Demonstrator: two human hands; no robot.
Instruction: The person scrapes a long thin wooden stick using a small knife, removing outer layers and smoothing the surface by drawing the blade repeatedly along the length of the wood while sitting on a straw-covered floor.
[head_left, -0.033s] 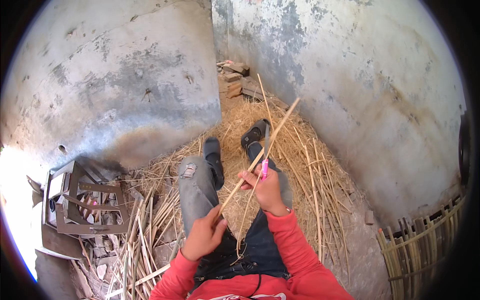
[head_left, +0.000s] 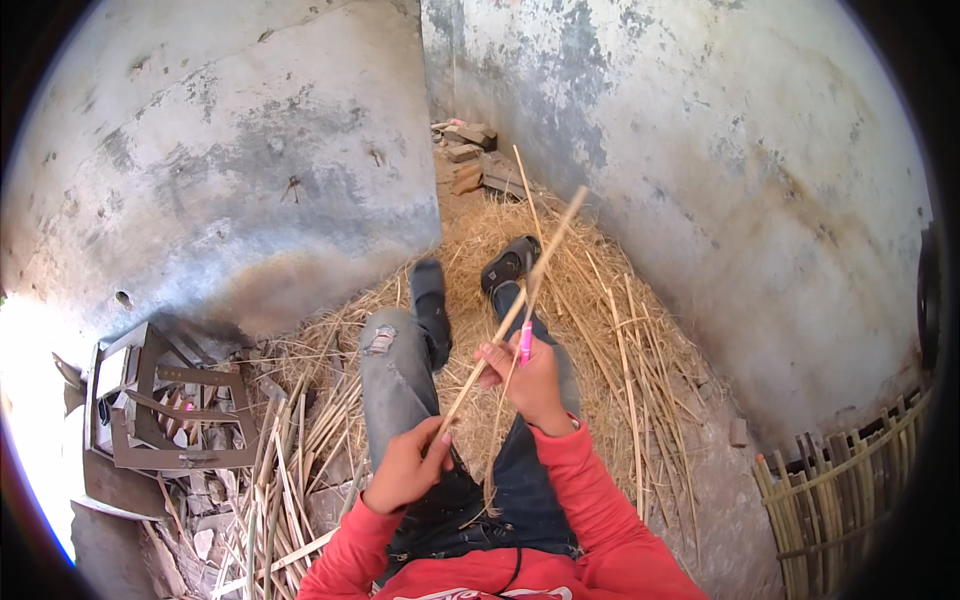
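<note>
A pale bamboo strip (head_left: 490, 352) slants across my lap, its far end up and to the right. My left hand (head_left: 412, 465) is closed around its near end. Farther along, my right hand (head_left: 530, 375) grips a knife with a pink handle (head_left: 526, 342), fingers pressed against the strip. The knife's blade (head_left: 531, 285) points away from me beside the strip and is smeared by motion. Below my right hand a thin curled shaving (head_left: 491, 490) hangs down to my dark trousers.
Straw-like shavings (head_left: 470, 240) and long bamboo strips (head_left: 640, 400) cover the floor around my shoes. At the left lies a broken brown wooden frame (head_left: 180, 410) near more strips (head_left: 290, 480). Bricks (head_left: 468, 145) lie at the wall corner; a slatted bamboo panel (head_left: 850, 490) stands at right.
The far end of the strip has swung slightly left and now looks blurred. My left foot has shifted a little farther away. Both hands keep their hold.
</note>
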